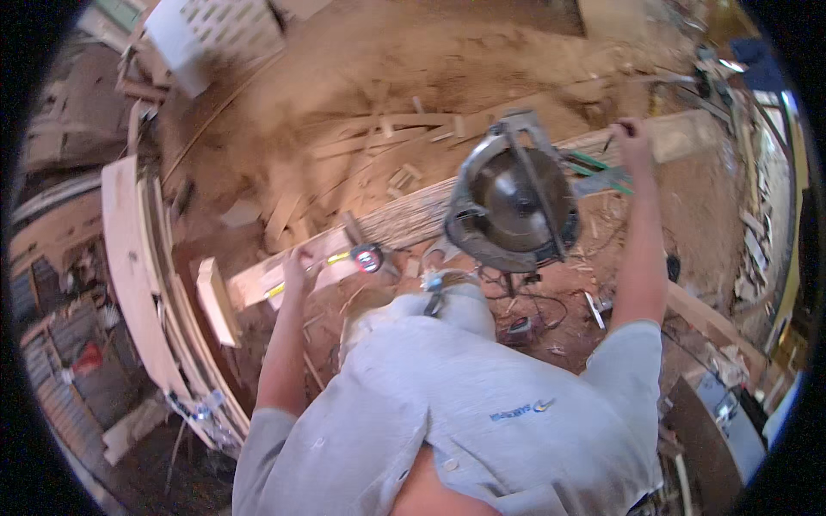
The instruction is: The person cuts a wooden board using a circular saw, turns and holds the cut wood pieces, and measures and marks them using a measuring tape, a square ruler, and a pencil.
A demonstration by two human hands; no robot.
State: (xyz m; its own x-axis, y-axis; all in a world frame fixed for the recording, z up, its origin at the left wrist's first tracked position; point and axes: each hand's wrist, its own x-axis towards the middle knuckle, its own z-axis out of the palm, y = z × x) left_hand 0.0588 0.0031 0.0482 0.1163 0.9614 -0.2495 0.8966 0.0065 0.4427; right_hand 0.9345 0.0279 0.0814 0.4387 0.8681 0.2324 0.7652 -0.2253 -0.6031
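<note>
My left hand is closed over the yellow blade of a tape measure, at the left end of a long wooden beam. The round case rests on the wood just right of this hand, and the blade shows on both sides of my fingers. Out at the far right, my right hand is curled around a thin dark stick, perhaps a pencil, above the beam. Between my hands stands a circular saw with its large round blade showing. Green strips lie beside the saw, below my right hand.
Sawdust and offcuts cover the far ground. Long boards lean along the left, near a short upright block. A black cable runs on the ground before me. Scrap wood and tools line the right side.
</note>
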